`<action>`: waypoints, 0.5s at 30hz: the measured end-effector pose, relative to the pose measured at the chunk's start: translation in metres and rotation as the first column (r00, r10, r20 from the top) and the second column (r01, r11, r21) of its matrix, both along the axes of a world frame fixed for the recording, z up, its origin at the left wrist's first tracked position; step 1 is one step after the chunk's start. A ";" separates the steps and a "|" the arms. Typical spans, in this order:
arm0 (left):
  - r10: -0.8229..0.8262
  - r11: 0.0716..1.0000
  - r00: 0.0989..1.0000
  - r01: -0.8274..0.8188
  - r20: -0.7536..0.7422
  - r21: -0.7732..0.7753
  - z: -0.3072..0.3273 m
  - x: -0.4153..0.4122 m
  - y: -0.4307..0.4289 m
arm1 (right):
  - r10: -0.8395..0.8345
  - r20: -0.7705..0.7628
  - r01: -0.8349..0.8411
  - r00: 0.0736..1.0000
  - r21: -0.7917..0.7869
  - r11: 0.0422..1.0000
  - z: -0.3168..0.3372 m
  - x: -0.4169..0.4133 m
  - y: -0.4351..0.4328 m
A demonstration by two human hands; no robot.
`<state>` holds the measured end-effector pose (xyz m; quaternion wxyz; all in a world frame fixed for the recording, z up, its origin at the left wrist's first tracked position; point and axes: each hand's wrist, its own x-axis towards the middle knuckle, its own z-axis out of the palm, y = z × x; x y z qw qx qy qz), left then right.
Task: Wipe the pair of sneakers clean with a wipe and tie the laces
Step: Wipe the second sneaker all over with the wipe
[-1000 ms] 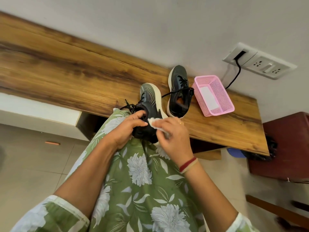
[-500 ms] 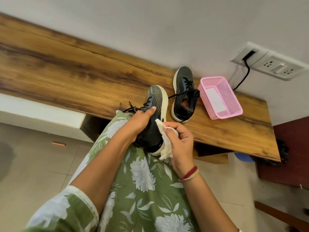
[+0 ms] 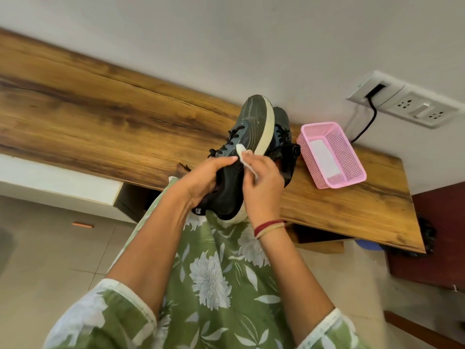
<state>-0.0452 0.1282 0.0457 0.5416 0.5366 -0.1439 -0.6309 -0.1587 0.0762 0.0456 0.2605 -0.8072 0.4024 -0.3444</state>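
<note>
- Gripping sneaker (image 3: 251, 122) in left hand (image 3: 201, 180), toe far.
- Pinching wipe (image 3: 241, 152) in right hand (image 3: 261, 182), against its side.
- Beyond, on table (image 3: 100, 122): second sneaker (image 3: 282, 122), basket (image 3: 317, 124) right.

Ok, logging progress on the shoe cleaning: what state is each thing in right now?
Held sneaker: toe up, gripped by left hand, laces untied.
Wipe: crumpled, pinched in right hand against that sneaker.
Second sneaker: on the wooden shelf, laces loose.
Pink basket: upright on the shelf, white sheet inside.
Wall socket: black cable plugged in.
</note>
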 end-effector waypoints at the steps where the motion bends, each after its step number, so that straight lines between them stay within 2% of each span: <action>1: -0.008 1.000 1.000 0.008 -0.015 0.008 0.000 0.000 0.001 | 0.024 -0.033 -0.025 0.999 -0.037 0.999 -0.002 -0.003 0.007; 3: -0.003 1.000 1.000 0.003 0.023 0.012 -0.006 -0.004 0.001 | 0.109 -0.109 -0.118 0.988 -0.084 0.989 -0.006 -0.014 0.023; 5: -0.023 0.999 0.973 0.033 0.228 -0.042 -0.007 -0.004 -0.002 | 0.162 -0.100 -0.165 0.982 -0.019 0.986 -0.005 -0.027 0.030; 7: -0.124 0.981 0.903 0.173 0.412 -0.083 0.005 0.003 -0.005 | 0.085 -0.008 -0.083 0.996 0.115 0.990 0.001 -0.035 0.022; 10: -0.327 0.930 0.776 0.364 0.539 0.039 0.038 0.020 -0.015 | -0.133 0.158 0.099 0.979 0.202 0.974 0.018 -0.042 0.000; 12: -0.430 0.883 0.633 0.442 0.644 0.155 0.057 0.032 -0.024 | -0.211 0.233 0.155 0.949 0.239 0.959 0.027 -0.044 -0.011; 15: -0.615 0.732 0.341 0.581 0.711 0.355 0.075 0.042 -0.039 | -0.231 0.230 0.159 0.945 0.294 0.942 0.025 -0.043 -0.016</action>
